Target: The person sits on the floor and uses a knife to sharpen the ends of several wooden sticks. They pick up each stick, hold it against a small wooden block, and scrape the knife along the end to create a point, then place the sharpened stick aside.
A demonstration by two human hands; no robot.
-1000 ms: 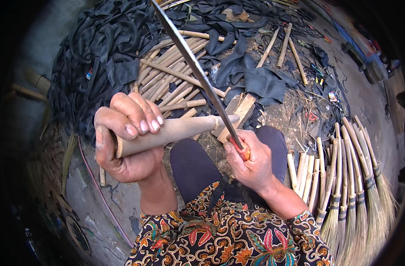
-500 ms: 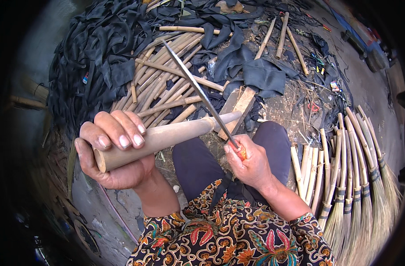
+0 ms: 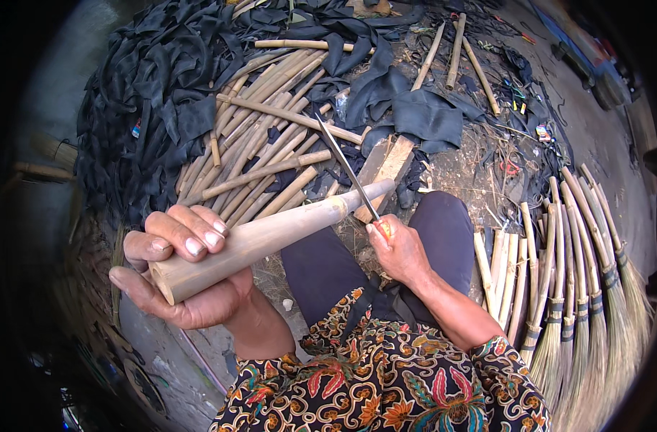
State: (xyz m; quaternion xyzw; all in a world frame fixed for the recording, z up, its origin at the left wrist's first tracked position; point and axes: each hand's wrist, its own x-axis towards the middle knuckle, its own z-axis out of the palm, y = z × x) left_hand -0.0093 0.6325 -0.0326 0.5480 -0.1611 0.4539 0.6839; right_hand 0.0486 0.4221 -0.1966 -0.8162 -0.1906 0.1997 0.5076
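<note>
My left hand point(image 3: 191, 259) is wrapped round the near, thick end of a bamboo pole point(image 3: 263, 237). The pole slants away to the right, and its thinner far end reaches a wooden block point(image 3: 390, 167) on the ground. In my right hand point(image 3: 400, 252) is a knife point(image 3: 350, 170), gripped by its orange-red handle. Its long narrow blade points up and to the left, crossing the pole just past a pale joint; whether the edge bites into the bamboo I cannot tell.
Loose bamboo sticks point(image 3: 260, 129) lie heaped ahead of my knees. Dark rubbery strips point(image 3: 148, 93) pile up at the far left, with a wide black piece point(image 3: 428, 119) by the block. Straw brooms with bamboo handles point(image 3: 595, 309) stand in a row at the right, beside shorter sticks point(image 3: 512, 277).
The knife has slid along the pole, its blade tip now lower and farther right. My left hand and the near end of the pole have dropped slightly.
</note>
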